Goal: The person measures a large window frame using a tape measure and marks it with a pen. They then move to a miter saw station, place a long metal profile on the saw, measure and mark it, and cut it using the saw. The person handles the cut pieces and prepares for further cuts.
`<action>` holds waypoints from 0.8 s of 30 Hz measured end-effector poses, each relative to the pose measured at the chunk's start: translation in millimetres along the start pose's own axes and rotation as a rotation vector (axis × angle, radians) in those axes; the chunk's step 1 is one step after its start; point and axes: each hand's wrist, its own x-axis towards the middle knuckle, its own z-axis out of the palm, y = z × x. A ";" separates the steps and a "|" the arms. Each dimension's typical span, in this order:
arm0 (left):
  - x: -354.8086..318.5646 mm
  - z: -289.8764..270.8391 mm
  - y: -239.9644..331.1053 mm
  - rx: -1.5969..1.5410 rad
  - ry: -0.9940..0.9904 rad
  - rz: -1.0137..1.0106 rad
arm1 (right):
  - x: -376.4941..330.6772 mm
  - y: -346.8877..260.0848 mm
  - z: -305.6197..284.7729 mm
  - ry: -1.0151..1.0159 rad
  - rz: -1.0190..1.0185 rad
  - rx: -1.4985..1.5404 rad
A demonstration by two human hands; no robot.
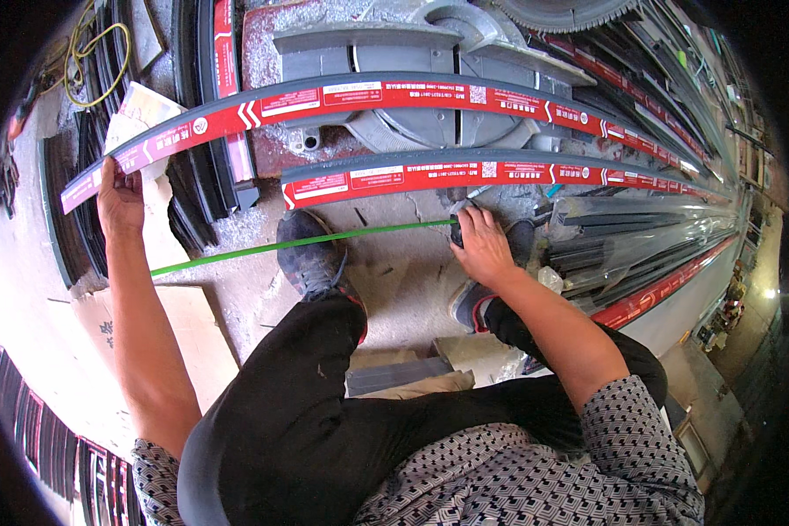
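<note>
Item: long grey metal profile with a red printed film strip [368,95], running from 9 o'clock across the top to 3 o'clock, resting over the grey mitre saw base [430,53] at 12 o'clock.

Left hand [118,195]: at 9 o'clock, fingers curled over the profile's left end, holding it near the tip; the profile runs off to the hand's right.

Right hand [480,245]: just right of centre, closed on a dark tape measure case [458,230]; its green tape blade [298,243] stretches from the case toward 9 o'clock, passing behind the left forearm.

Second, shorter grey profile with a red film strip [500,171]: lies just above the right hand, from centre out to 3 o'clock.

Also present: black shoe [311,254] at centre under the tape; flat brown cardboard [197,324] at 8 o'clock; bundled dark profiles in clear wrap [640,232] at 3 o'clock.
</note>
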 end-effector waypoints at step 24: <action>-50.4 57.2 12.0 1.368 0.760 0.482 | 38.8 -30.9 -184.7 -0.086 -0.318 0.231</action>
